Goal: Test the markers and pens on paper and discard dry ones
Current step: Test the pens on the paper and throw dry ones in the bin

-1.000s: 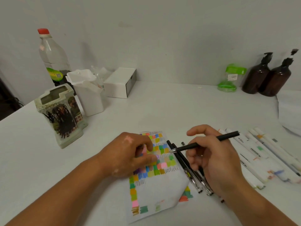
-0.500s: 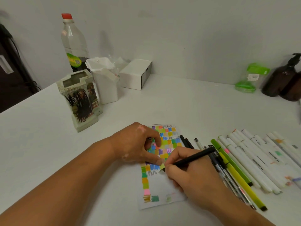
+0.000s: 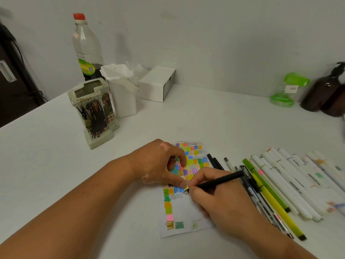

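Observation:
The test paper (image 3: 187, 212) lies on the white table, covered with coloured swatches and thin black zigzag lines. My right hand (image 3: 222, 204) grips a black pen (image 3: 218, 181) with its tip down on the paper beside a black zigzag. My left hand (image 3: 158, 165) rests on the paper's left side, thumb tip pressing the sheet next to the pen tip. Its fingers curl round a small dark piece (image 3: 173, 157) that looks like the pen cap. More black pens (image 3: 214, 162), green pens (image 3: 268, 191) and white markers (image 3: 298, 182) lie in a row to the right.
At the back left stand a scribbled ceramic holder (image 3: 93, 113), a white bin (image 3: 122, 90), a clear bottle (image 3: 85, 47) and a white box (image 3: 156, 83). At the back right are a green-lidded jar (image 3: 287, 90) and brown pump bottles (image 3: 326, 92).
My right hand came down from above the pens and set the black pen's tip on the paper, where it draws a zigzag. The left hand stays on the sheet. The camera shifted.

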